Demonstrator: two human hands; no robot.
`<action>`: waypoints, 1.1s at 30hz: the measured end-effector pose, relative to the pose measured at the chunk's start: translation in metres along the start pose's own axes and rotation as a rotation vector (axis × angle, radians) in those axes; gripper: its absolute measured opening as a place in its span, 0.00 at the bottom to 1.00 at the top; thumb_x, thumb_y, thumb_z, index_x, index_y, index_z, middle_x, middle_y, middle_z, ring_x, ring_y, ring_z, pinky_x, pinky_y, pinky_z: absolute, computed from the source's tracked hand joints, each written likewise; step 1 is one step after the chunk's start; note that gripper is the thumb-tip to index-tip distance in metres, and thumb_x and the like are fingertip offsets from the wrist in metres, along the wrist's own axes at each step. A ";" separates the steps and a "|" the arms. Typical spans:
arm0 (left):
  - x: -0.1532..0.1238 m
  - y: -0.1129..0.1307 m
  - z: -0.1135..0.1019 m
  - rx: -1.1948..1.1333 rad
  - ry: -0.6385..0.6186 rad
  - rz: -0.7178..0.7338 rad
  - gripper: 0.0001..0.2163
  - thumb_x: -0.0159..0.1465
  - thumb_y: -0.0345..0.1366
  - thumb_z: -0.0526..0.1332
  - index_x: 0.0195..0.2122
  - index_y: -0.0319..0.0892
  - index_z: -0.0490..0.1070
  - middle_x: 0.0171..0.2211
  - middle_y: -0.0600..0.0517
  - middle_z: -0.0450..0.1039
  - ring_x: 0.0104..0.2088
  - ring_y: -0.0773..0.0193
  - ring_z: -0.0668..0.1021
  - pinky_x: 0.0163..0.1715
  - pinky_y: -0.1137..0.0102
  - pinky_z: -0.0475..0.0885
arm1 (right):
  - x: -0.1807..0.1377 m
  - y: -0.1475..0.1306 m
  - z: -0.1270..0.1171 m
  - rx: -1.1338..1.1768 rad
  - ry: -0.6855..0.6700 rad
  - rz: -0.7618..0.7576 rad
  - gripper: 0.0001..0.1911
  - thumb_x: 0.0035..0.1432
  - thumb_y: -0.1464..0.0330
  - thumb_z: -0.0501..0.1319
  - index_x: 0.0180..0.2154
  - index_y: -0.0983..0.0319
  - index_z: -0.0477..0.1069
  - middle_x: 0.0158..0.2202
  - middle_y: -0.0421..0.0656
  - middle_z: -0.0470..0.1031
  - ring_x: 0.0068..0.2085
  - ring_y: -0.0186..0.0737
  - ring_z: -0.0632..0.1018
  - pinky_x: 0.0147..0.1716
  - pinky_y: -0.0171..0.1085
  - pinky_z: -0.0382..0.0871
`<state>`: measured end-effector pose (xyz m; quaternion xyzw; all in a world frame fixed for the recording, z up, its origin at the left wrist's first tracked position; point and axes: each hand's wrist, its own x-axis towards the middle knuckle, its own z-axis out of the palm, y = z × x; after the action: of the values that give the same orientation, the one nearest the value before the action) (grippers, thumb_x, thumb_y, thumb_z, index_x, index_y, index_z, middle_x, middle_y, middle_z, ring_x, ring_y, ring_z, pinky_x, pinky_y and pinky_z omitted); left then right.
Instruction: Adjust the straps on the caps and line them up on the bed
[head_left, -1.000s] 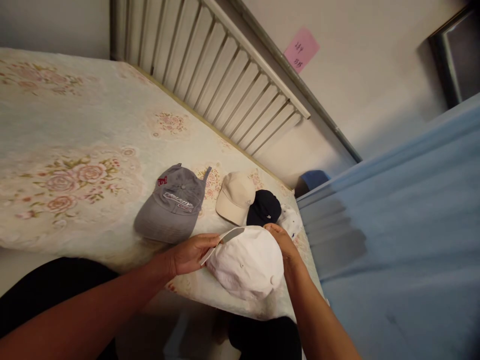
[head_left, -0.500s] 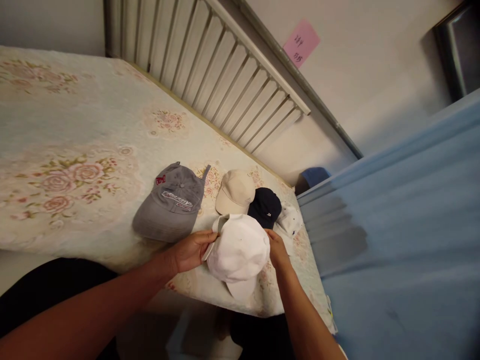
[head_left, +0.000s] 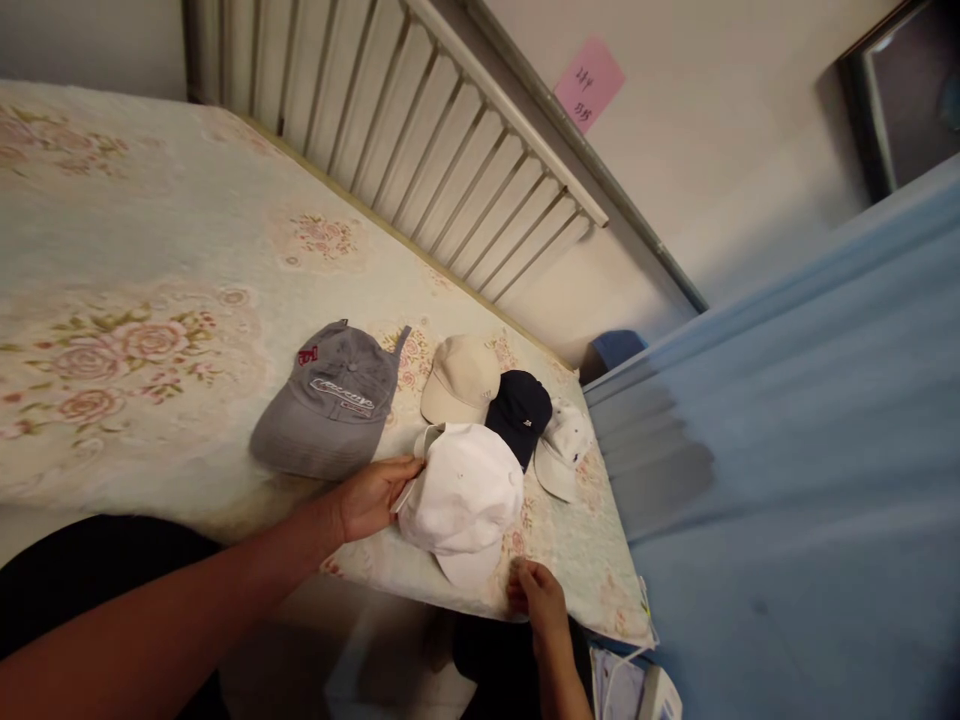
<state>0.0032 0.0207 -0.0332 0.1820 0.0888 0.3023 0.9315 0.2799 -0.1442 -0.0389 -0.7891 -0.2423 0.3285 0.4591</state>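
Observation:
A white cap (head_left: 461, 490) lies on the floral mattress (head_left: 150, 300) near its front edge, brim toward me. My left hand (head_left: 371, 493) holds the cap's back edge by its strap, fingers curled on it. My right hand (head_left: 536, 592) is off the cap, lower at the mattress edge, fingers loosely curled with nothing seen in them. Behind the white cap lie a grey cap (head_left: 330, 398), a beige cap (head_left: 459, 378), a navy cap (head_left: 519, 412) and another white cap (head_left: 564, 448) in a row.
A slatted metal bed rail (head_left: 420, 130) runs along the mattress's far side by the wall. A pink note (head_left: 588, 82) is stuck to the wall. A blue curtain (head_left: 810, 450) hangs at the right. A blue object (head_left: 611, 350) sits behind the mattress corner.
The white cap has been set down on the mattress. My right hand has let go of it and dropped back to the mattress edge. The left hand stays on the cap's back.

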 end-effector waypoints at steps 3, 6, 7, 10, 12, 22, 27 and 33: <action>-0.001 0.002 0.003 0.010 0.026 -0.011 0.08 0.61 0.34 0.61 0.38 0.39 0.76 0.30 0.49 0.78 0.33 0.62 0.77 0.37 0.69 0.67 | -0.011 0.001 0.005 0.013 -0.029 0.050 0.21 0.36 0.53 0.70 0.23 0.63 0.69 0.18 0.38 0.73 0.19 0.34 0.73 0.19 0.33 0.67; -0.002 0.003 0.005 0.023 0.040 -0.016 0.06 0.61 0.34 0.60 0.35 0.38 0.76 0.28 0.50 0.78 0.32 0.62 0.76 0.36 0.69 0.66 | -0.022 -0.003 0.015 0.053 -0.086 0.145 0.23 0.37 0.53 0.70 0.28 0.63 0.69 0.21 0.40 0.75 0.23 0.39 0.78 0.21 0.34 0.70; -0.003 0.003 0.006 0.027 0.041 -0.014 0.06 0.61 0.34 0.60 0.34 0.38 0.76 0.28 0.50 0.78 0.32 0.62 0.76 0.36 0.69 0.66 | -0.025 -0.004 0.018 0.082 -0.098 0.177 0.24 0.37 0.53 0.70 0.29 0.63 0.69 0.22 0.40 0.75 0.24 0.40 0.79 0.21 0.34 0.71; -0.003 0.002 0.006 0.019 0.041 -0.006 0.06 0.61 0.34 0.61 0.34 0.39 0.76 0.28 0.50 0.78 0.31 0.62 0.76 0.36 0.69 0.66 | -0.033 -0.007 0.026 0.213 -0.093 0.231 0.23 0.37 0.55 0.71 0.31 0.63 0.68 0.21 0.39 0.75 0.25 0.40 0.80 0.24 0.35 0.74; -0.003 0.002 0.005 0.005 0.045 -0.001 0.05 0.60 0.34 0.61 0.34 0.39 0.75 0.29 0.50 0.78 0.32 0.62 0.76 0.36 0.69 0.66 | -0.036 -0.007 0.029 0.322 -0.090 0.244 0.22 0.37 0.58 0.72 0.30 0.63 0.67 0.21 0.39 0.75 0.26 0.41 0.80 0.27 0.37 0.75; 0.000 0.000 0.000 0.022 0.057 0.002 0.09 0.61 0.36 0.61 0.40 0.40 0.74 0.32 0.50 0.77 0.35 0.61 0.77 0.39 0.68 0.67 | -0.043 0.000 0.034 0.385 0.010 0.294 0.23 0.39 0.62 0.69 0.35 0.64 0.65 0.21 0.39 0.75 0.27 0.44 0.81 0.28 0.38 0.75; -0.001 -0.001 0.002 0.000 0.090 0.011 0.05 0.59 0.34 0.62 0.35 0.39 0.74 0.30 0.50 0.77 0.33 0.62 0.76 0.37 0.69 0.67 | -0.057 0.009 0.045 0.477 0.028 0.276 0.29 0.38 0.66 0.70 0.43 0.62 0.61 0.23 0.39 0.77 0.31 0.49 0.83 0.32 0.42 0.76; -0.002 -0.002 0.003 0.010 0.084 -0.012 0.06 0.61 0.34 0.61 0.36 0.38 0.75 0.32 0.49 0.78 0.32 0.62 0.77 0.36 0.69 0.68 | -0.065 0.009 0.053 0.658 0.005 0.306 0.24 0.38 0.70 0.69 0.39 0.62 0.63 0.26 0.43 0.79 0.35 0.50 0.83 0.40 0.46 0.76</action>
<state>0.0036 0.0172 -0.0315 0.1732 0.1304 0.3035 0.9279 0.1978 -0.1630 -0.0466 -0.6270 -0.0013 0.4518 0.6346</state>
